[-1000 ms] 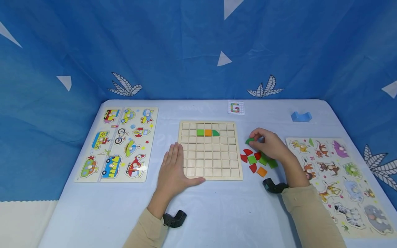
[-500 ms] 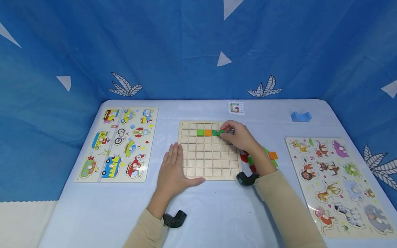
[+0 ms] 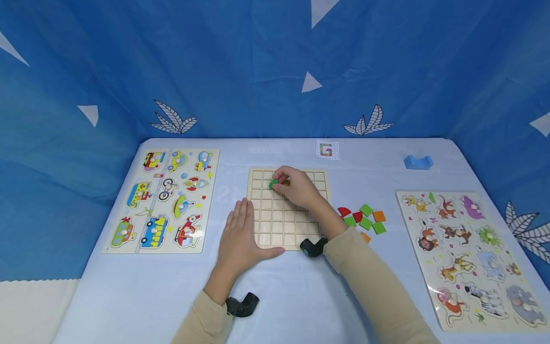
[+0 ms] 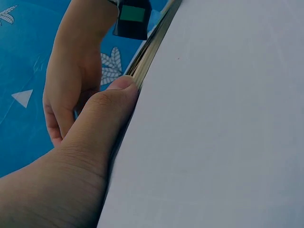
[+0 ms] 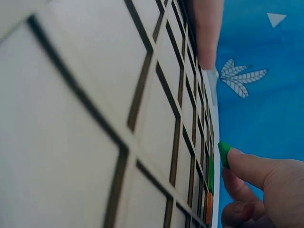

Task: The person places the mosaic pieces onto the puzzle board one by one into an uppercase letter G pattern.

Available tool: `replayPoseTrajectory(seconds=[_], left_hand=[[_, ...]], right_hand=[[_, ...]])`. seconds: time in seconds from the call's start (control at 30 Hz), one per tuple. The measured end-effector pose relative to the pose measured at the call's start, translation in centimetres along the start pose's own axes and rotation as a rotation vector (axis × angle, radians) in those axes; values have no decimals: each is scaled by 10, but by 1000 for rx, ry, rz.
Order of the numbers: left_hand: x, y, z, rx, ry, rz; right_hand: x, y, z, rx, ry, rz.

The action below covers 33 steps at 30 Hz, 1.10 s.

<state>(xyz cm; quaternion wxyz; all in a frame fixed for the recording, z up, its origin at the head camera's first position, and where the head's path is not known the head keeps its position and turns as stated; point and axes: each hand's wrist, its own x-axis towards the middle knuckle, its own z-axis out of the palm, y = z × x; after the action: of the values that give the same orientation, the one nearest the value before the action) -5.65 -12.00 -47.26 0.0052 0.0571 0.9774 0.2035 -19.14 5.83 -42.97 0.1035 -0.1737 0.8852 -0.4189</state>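
Observation:
A wooden grid board (image 3: 278, 227) lies mid-table. My left hand (image 3: 238, 239) rests along its left side, fingers straight, with the thumb stretched along the front edge; in the left wrist view the thumb (image 4: 102, 109) lies against that edge. Over the board's upper left part, my right hand (image 3: 298, 190) pinches a green tile with a curved edge (image 3: 273, 184) between thumb and fingers. The right wrist view has this tile (image 5: 224, 154) close over the grid, near a green tile (image 5: 211, 173) and an orange tile (image 5: 209, 206) set in cells. The right hand hides part of that row.
Loose red, green and orange tiles (image 3: 366, 223) lie right of the board, partly behind the right sleeve. A pattern card (image 3: 328, 149) and a blue block (image 3: 418, 162) are at the back. Picture puzzles flank them: vehicles (image 3: 163, 250) left, animals (image 3: 472, 326) right.
My right hand has carried the green curved tile from the loose pile leftward across the board to its upper left part. The left hand stays in place.

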Motion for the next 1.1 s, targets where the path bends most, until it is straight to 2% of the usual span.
replayPoseTrajectory(seconds=[0.3, 0.87, 1.1], left_hand=[[0, 0, 0, -6, 10, 9], [1, -1, 1, -1, 13, 15], [0, 0, 0, -1, 7, 10]], right_hand=[[8, -8, 14, -152, -1, 4], [8, -13, 14, -272, 2, -14], [7, -14, 15, -304, -27, -12]])
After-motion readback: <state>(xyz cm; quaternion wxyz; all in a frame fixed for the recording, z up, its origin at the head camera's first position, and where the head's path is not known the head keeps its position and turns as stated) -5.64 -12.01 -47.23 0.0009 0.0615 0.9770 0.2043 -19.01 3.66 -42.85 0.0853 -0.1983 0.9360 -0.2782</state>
